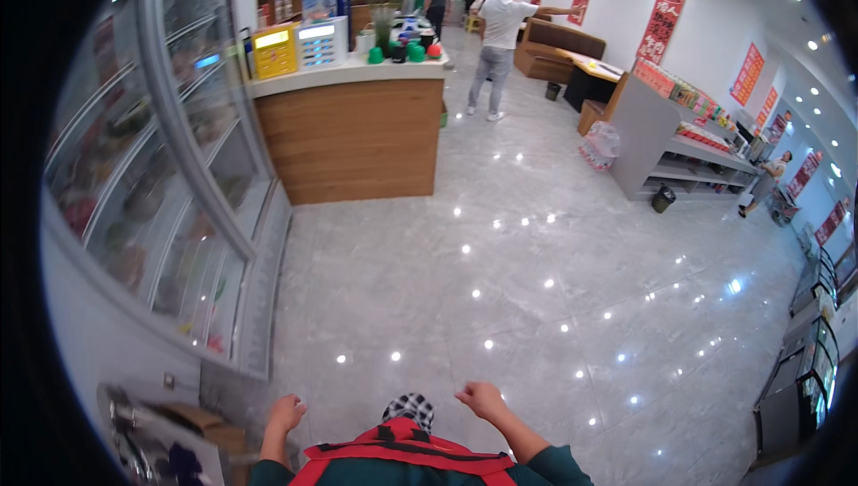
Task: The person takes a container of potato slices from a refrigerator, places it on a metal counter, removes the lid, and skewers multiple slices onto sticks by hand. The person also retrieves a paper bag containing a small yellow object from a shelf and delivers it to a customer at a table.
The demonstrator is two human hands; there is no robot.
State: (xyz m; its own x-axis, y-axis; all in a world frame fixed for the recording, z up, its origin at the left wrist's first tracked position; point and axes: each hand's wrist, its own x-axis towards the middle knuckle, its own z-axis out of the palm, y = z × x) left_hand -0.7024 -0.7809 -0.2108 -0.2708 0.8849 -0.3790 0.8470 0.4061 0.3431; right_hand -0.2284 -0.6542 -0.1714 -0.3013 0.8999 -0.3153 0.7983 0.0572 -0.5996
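My left hand (287, 412) hangs at the lower left with its fingers curled in, and nothing clear shows in it. On the other side, my right hand (481, 400) forms a loose fist over the floor, with no object visible in it. Between them lies the red apron (409, 446) on my body, over dark green sleeves. A black-and-white checked cloth shape (410, 409) pokes out just beyond the apron. Neither hand touches any furniture. Grey polished floor tiles (415, 285) stretch out before me.
A glass-door display fridge (221, 231) stands left, beside a wood-fronted counter (348, 137) with green cups (415, 52). A person in a white shirt (503, 24) points an arm right. Farther right are a grey shelf unit (643, 144), a waste bin (663, 199) and dark cabinets (784, 399).
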